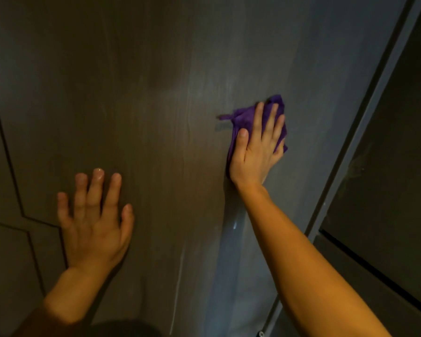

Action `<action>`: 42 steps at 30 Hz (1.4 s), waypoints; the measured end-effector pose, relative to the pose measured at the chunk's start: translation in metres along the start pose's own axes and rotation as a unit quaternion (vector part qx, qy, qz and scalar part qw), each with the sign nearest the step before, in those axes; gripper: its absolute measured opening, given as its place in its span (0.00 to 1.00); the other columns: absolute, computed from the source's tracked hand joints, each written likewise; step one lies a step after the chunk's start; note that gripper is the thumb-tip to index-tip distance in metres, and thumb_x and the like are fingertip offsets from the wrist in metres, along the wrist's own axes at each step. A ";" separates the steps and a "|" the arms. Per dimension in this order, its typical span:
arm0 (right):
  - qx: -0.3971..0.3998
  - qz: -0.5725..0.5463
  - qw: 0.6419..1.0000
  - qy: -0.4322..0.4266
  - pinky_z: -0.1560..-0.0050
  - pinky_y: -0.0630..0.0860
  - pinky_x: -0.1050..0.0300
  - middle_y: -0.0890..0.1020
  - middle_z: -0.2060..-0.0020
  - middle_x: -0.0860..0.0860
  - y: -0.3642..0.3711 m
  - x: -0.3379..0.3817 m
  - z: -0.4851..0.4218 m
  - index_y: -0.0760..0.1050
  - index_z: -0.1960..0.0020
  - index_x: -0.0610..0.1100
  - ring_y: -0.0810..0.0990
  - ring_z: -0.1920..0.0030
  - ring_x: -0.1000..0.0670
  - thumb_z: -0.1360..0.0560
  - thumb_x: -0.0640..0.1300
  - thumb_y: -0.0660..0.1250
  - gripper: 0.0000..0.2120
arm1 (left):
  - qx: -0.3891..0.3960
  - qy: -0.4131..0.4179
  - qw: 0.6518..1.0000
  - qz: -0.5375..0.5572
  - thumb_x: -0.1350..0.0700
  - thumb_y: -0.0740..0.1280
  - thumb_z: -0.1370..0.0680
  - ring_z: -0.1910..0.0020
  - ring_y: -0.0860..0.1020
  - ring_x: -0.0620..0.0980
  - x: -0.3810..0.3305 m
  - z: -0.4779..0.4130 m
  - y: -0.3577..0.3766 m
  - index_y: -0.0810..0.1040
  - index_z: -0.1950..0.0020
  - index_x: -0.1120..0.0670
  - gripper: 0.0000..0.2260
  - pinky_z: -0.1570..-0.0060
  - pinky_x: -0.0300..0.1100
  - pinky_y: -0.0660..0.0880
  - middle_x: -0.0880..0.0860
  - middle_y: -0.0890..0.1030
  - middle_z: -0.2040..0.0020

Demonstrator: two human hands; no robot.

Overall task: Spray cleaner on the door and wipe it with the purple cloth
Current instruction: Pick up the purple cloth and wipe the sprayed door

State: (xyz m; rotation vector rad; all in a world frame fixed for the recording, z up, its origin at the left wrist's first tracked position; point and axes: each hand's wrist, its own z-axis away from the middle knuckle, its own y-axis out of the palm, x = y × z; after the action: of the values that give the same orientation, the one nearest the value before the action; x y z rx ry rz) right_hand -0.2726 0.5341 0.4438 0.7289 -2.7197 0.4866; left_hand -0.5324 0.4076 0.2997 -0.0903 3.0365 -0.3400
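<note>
A dark grey-brown wood-grain door (156,93) fills the view. My right hand (258,152) lies flat on the purple cloth (243,117), pressing it against the door right of centre. Cloth edges stick out above and to the left of the fingers. My left hand (93,220) rests flat on the door at the lower left, fingers spread, holding nothing. No spray bottle is in view.
The door's right edge and a grey frame (365,132) run diagonally down the right side, with a dark panel (399,166) beyond. Grooved panel lines (10,161) mark the surface at the far left. A wet streak (233,224) shows below the cloth.
</note>
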 end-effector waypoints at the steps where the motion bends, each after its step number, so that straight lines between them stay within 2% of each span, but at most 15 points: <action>1: 0.004 0.004 1.000 0.002 0.24 0.50 0.34 0.52 0.17 0.50 0.004 -0.006 0.016 0.51 0.18 0.54 0.47 0.17 0.45 0.17 0.58 0.48 0.29 | -0.001 0.001 1.000 0.004 0.50 0.60 0.17 0.18 0.52 0.58 0.000 0.000 -0.001 0.62 0.18 0.55 0.27 0.21 0.63 0.48 0.59 0.59 0.19; 7: 0.026 0.011 0.999 0.020 0.24 0.51 0.33 0.52 0.17 0.48 0.027 -0.035 0.101 0.49 0.18 0.55 0.47 0.17 0.44 0.18 0.59 0.46 0.30 | 0.005 0.011 0.999 0.030 0.51 0.62 0.17 0.17 0.51 0.57 0.002 0.008 -0.005 0.64 0.19 0.54 0.26 0.20 0.59 0.45 0.59 0.60 0.18; 12: 0.024 0.005 0.999 0.030 0.25 0.52 0.32 0.52 0.17 0.47 0.044 -0.050 0.159 0.48 0.18 0.55 0.48 0.17 0.43 0.18 0.59 0.47 0.30 | -0.001 0.001 0.999 0.046 0.52 0.63 0.18 0.18 0.54 0.60 -0.002 0.033 -0.004 0.67 0.21 0.55 0.25 0.21 0.59 0.47 0.60 0.62 0.19; 16: 0.016 0.007 0.999 0.038 0.25 0.53 0.32 0.54 0.17 0.47 0.057 -0.060 0.207 0.50 0.18 0.54 0.49 0.17 0.43 0.18 0.58 0.47 0.30 | -0.004 -0.009 0.998 0.062 0.52 0.64 0.18 0.19 0.57 0.61 -0.005 0.077 0.004 0.68 0.22 0.56 0.25 0.22 0.62 0.52 0.61 0.63 0.20; 24: -0.020 -0.005 0.998 0.061 0.27 0.54 0.33 0.54 0.17 0.49 0.078 -0.037 0.268 0.52 0.18 0.54 0.50 0.17 0.45 0.18 0.59 0.47 0.30 | -0.009 0.013 0.999 0.032 0.51 0.63 0.17 0.19 0.57 0.60 0.015 0.183 0.031 0.67 0.21 0.53 0.24 0.22 0.59 0.50 0.59 0.63 0.19; 31: -0.007 0.028 0.997 -0.073 0.24 0.54 0.36 0.58 0.18 0.46 0.093 -0.033 0.336 0.57 0.19 0.53 0.53 0.18 0.41 0.19 0.59 0.51 0.30 | -0.024 0.021 0.999 0.025 0.51 0.63 0.17 0.19 0.57 0.60 0.025 0.237 0.044 0.67 0.21 0.53 0.24 0.21 0.57 0.48 0.59 0.63 0.19; 36: 0.009 0.028 0.989 -0.145 0.25 0.56 0.33 0.61 0.20 0.44 0.106 -0.047 0.390 0.57 0.20 0.52 0.56 0.19 0.37 0.18 0.60 0.51 0.28 | -0.019 0.036 0.999 0.012 0.50 0.62 0.16 0.19 0.58 0.61 0.035 0.263 0.048 0.67 0.20 0.53 0.23 0.21 0.56 0.48 0.59 0.63 0.19; 42: 0.036 0.015 0.978 -0.203 0.26 0.57 0.31 0.57 0.20 0.49 0.122 -0.077 0.451 0.54 0.19 0.56 0.56 0.20 0.37 0.18 0.60 0.52 0.28 | -0.022 0.046 0.999 -0.003 0.51 0.63 0.16 0.20 0.59 0.61 0.041 0.284 0.053 0.66 0.20 0.54 0.24 0.21 0.57 0.49 0.60 0.64 0.20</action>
State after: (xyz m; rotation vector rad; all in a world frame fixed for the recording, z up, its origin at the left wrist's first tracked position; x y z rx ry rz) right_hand -0.3544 0.4905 -0.0202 0.8913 -3.1083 0.4892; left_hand -0.5505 0.3945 0.0090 -0.0878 3.1349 -0.2854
